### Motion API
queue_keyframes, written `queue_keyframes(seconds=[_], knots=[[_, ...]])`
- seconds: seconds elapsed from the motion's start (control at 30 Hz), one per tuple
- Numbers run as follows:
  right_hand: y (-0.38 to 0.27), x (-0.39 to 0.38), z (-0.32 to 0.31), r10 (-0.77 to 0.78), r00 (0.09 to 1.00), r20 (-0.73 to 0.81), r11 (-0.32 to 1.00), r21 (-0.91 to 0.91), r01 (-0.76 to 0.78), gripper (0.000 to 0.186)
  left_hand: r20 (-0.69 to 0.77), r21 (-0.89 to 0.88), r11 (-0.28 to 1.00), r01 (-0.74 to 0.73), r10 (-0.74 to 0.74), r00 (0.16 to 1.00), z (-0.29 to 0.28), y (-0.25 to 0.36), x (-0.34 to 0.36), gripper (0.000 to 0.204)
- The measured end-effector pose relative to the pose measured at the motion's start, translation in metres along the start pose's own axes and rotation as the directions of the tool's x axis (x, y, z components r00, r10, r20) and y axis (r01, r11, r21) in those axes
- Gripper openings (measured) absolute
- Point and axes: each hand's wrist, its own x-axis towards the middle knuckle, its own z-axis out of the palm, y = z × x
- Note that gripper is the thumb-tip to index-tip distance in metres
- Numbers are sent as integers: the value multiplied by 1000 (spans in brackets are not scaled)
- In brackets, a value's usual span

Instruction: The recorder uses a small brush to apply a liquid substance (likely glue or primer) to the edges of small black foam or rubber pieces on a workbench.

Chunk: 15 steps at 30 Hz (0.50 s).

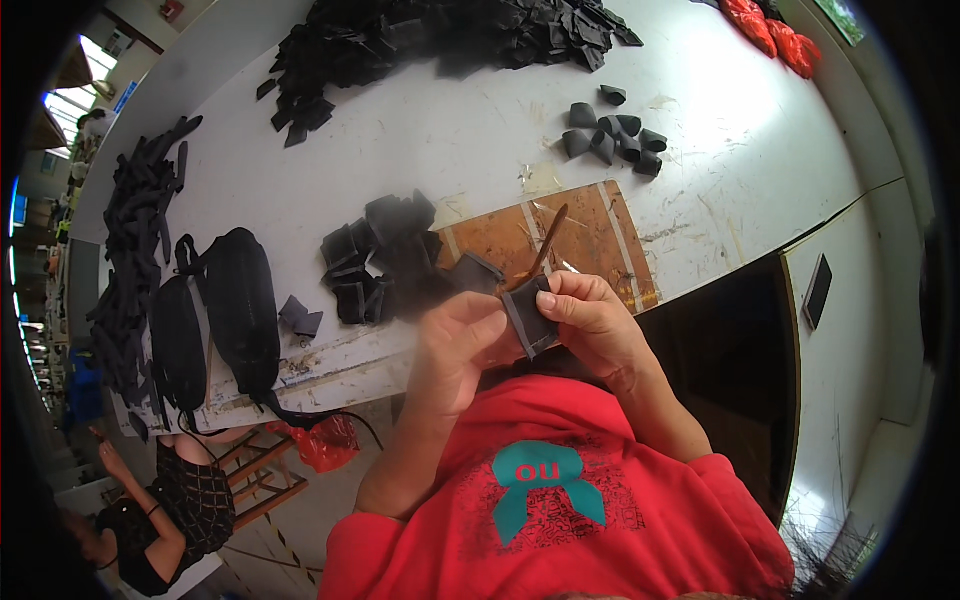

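Observation:
Both my hands are raised in front of my red top, over the near edge of the white table. Between them is a small folded piece of black fabric (530, 318) with a grey edge strip. My right hand (597, 312) pinches its right side, thumb on top. The fingers of my left hand (462, 345) are closed at its left edge. Just beyond, a thin brown stick (550, 238) slants over a worn brown board (600, 245); its lower end runs behind the fabric. Left of the board sits a heap of similar folded black pieces (385, 250).
Beyond lie a large pile of flat black pieces (400, 45) and several curled ones (605, 140). Leftward are black fabric pouches (240, 310) and a heap of black strips (135, 270). A dark opening (730, 350) borders the table at right. Another person (165, 510) sits at lower left.

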Motion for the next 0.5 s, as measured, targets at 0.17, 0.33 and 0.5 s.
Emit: queue_keyframes(seconds=[0.17, 0.33, 0.5], knots=[[-2, -4, 4, 1, 1000, -1, 994, -113, -1, 11, -77, 139, 989, -58, 70, 995, 3, -4, 2, 6], [6, -13, 19, -765, 637, 93, 92, -964, 251, 23, -71, 560, 780, -279, 380, 922, 10, -19, 4, 5], [7, -22, 18, -661, 731, 170, 276, -850, 448, 13, 193, 796, 380, -470, 578, 793, 26, -23, 5, 6]])
